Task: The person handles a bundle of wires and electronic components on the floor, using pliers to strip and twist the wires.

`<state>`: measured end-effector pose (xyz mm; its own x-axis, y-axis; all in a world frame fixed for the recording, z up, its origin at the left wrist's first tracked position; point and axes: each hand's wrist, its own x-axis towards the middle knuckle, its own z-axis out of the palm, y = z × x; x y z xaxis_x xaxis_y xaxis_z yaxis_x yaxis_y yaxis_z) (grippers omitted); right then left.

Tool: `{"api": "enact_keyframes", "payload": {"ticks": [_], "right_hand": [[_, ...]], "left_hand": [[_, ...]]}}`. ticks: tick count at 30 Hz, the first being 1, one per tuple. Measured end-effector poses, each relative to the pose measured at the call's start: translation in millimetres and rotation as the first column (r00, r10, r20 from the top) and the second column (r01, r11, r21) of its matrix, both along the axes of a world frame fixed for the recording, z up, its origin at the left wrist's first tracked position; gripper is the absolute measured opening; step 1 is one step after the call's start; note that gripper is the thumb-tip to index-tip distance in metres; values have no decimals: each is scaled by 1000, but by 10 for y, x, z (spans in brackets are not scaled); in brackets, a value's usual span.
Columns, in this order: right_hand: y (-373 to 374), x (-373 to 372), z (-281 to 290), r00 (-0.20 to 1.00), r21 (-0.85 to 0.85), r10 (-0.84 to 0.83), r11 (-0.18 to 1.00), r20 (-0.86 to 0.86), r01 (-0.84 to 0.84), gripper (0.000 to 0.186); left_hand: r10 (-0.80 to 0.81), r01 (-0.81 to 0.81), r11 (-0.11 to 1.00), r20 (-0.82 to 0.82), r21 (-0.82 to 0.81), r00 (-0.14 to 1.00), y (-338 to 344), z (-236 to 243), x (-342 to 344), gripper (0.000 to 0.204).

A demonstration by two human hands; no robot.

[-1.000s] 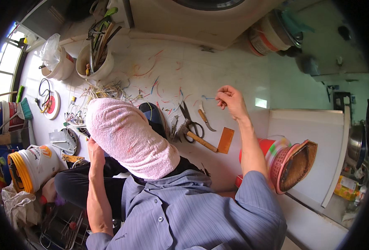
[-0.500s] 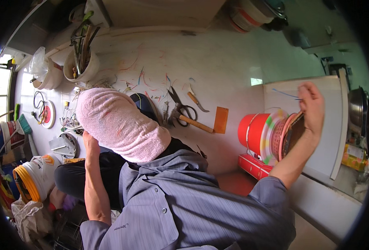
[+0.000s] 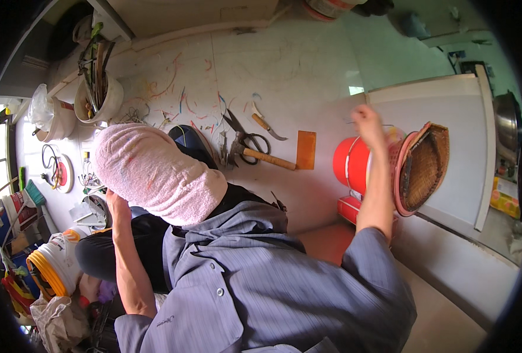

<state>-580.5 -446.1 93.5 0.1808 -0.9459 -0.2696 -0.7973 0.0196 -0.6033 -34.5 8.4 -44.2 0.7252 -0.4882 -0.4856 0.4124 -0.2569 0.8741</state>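
Note:
My right hand (image 3: 368,125) is raised above the red bucket (image 3: 349,165), fingers closed on the end of a thin wire that barely shows beside them. Far to the left, my left hand (image 3: 117,206) is curled against the edge of a pink towel (image 3: 155,173). Its fingertips and whatever they hold are hidden behind the cloth, which covers my bent leg. In front of the towel is a dark shoe (image 3: 193,147). Beyond it are large black scissors (image 3: 243,132), a wooden-handled hammer (image 3: 269,157) and a small curved knife (image 3: 264,125).
An orange square sheet (image 3: 306,150) lies right of the hammer. A woven bamboo scoop (image 3: 428,170) leans at the right beside a red box (image 3: 349,207). Coloured wire scraps litter the floor. Tool-filled white bucket (image 3: 112,100) stands far left; a white bucket with yellow hose (image 3: 60,262) stands near left.
My right hand has moved left, from above the scoop to over the red bucket, still pinching the wire. The bamboo scoop shows more fully. My left hand stays at the towel; the whole view has shifted slightly.

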Motion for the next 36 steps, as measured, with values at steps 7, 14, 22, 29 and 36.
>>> {"api": "enact_keyframes", "payload": {"ticks": [7,14,22,29,36], "right_hand": [[254,-371,-1668,992,407,-19,911,-125,69,46],[355,-314,-1033,997,424,-67,902,-39,77,69],[-39,-165,-734,824,91,272,961,-497,-262,36],[267,1502,-87,815,-78,546,820,-194,-567,26],[1462,4019,1242,402,-365,883,467,241,-806,22]], "left_hand": [[7,-8,998,19,68,1000,2,87,-39,58],[-12,2,994,90,110,996,64,83,-50,59],[136,-140,989,83,41,987,198,-97,64,30],[186,-245,900,-191,-361,964,-140,903,67,11],[-81,-211,673,-355,-708,931,14,1397,136,14]]}}
